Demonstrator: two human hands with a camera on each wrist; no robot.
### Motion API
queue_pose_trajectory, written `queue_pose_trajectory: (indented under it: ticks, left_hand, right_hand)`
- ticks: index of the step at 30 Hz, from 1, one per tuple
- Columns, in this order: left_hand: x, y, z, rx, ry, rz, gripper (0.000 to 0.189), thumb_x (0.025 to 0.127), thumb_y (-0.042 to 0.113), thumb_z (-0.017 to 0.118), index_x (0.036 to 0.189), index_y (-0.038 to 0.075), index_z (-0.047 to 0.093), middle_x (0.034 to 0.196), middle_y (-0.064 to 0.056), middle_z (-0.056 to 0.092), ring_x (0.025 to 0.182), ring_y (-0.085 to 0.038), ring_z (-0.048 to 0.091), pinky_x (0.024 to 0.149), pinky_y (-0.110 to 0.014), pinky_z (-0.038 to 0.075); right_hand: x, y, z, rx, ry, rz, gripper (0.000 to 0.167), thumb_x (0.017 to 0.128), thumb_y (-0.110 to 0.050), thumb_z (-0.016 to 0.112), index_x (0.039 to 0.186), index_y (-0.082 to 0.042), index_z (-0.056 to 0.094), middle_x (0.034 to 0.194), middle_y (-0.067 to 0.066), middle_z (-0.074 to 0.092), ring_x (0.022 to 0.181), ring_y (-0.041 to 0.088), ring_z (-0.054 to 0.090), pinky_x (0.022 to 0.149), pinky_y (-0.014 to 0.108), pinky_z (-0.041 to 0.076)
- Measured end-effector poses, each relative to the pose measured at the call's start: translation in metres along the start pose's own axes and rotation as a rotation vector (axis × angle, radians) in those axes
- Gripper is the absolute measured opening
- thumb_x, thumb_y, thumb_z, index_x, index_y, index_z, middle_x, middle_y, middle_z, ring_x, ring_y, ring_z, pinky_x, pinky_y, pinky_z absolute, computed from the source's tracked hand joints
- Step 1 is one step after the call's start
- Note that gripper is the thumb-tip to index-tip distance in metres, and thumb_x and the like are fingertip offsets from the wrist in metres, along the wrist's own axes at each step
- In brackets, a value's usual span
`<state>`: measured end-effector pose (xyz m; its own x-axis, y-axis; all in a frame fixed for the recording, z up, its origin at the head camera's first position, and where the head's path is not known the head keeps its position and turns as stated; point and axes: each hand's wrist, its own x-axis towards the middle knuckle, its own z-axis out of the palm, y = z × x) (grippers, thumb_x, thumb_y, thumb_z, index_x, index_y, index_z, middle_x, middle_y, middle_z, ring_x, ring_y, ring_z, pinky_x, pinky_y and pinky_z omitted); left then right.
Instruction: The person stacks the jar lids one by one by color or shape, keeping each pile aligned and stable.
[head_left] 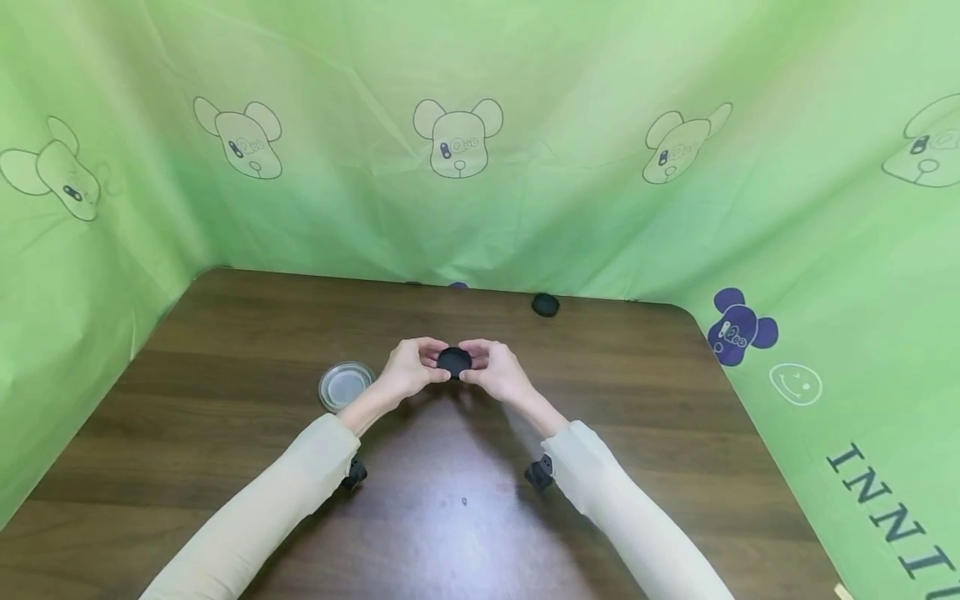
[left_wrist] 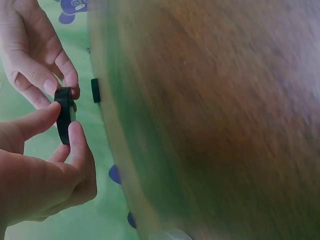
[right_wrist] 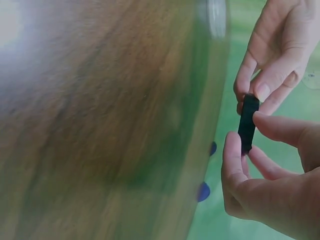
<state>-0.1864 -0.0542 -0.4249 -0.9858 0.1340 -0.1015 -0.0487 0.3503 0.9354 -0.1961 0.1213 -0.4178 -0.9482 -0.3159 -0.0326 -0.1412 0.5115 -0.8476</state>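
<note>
Both hands hold one small black round disc (head_left: 454, 362) above the middle of the table, and in the wrist views its thin rim shows edge-on. On its left side, the left hand (head_left: 408, 367) pinches it between thumb and fingers. From the opposite side the right hand (head_left: 498, 369) grips it the same way. A second black round piece (head_left: 546, 305) lies near the table's far edge, right of the hands. Left of the left hand sits a clear round dish or lid (head_left: 346, 386), its kind hard to tell.
The brown wooden table (head_left: 637, 417) has rounded far corners. A green curtain (head_left: 345, 208) printed with bear heads hangs around the back and sides. A dark wrist camera (head_left: 538, 473) is strapped under the right sleeve, another (head_left: 355, 473) under the left.
</note>
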Motion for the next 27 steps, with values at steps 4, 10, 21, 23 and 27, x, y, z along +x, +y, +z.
queue_pose_trajectory:
  ticks: [4,10,21,23,27]
  left_hand:
    - [-0.001,0.002,0.009,-0.001,-0.008,0.01,0.041,0.077,-0.005,0.077,0.116,-0.001,0.065,0.1,-0.012,0.066,0.091,-0.024,0.062,0.079,-0.032,0.052]
    - [0.001,0.007,0.023,0.007,-0.024,0.027,0.039,0.076,-0.005,0.077,0.113,-0.001,0.066,0.096,-0.011,0.066,0.088,-0.023,0.063,0.078,-0.03,0.053]
    - [0.009,0.019,0.055,0.017,-0.074,0.066,0.038,0.076,-0.004,0.077,0.113,-0.003,0.065,0.095,-0.011,0.066,0.088,-0.022,0.063,0.078,-0.029,0.053]
    - [0.011,0.022,0.06,0.017,-0.082,0.065,0.039,0.076,-0.004,0.077,0.113,-0.003,0.065,0.095,-0.011,0.066,0.088,-0.021,0.064,0.078,-0.029,0.053]
    - [0.014,0.026,0.069,0.013,-0.096,0.06,0.04,0.076,-0.004,0.077,0.114,-0.003,0.065,0.097,-0.012,0.067,0.088,-0.021,0.064,0.078,-0.028,0.053]
  right_hand:
    - [-0.008,0.005,-0.006,0.008,-0.006,0.003,0.046,0.081,0.005,0.07,0.126,0.005,0.058,0.118,0.021,0.062,0.1,0.03,0.064,0.085,0.036,0.052]
    - [-0.017,0.011,-0.018,0.008,-0.019,0.007,0.047,0.082,0.005,0.069,0.127,0.006,0.057,0.119,0.023,0.061,0.101,0.032,0.064,0.086,0.037,0.052]
    - [-0.03,0.026,-0.046,-0.015,-0.001,0.021,0.047,0.082,0.007,0.068,0.126,0.01,0.054,0.118,0.026,0.06,0.1,0.034,0.064,0.085,0.037,0.052]
    - [-0.033,0.027,-0.052,-0.015,0.004,0.029,0.046,0.082,0.007,0.068,0.126,0.01,0.054,0.118,0.027,0.06,0.101,0.035,0.064,0.085,0.038,0.052]
    - [-0.036,0.031,-0.059,-0.025,0.012,0.036,0.046,0.082,0.008,0.067,0.126,0.011,0.054,0.119,0.028,0.06,0.102,0.036,0.063,0.085,0.037,0.052]
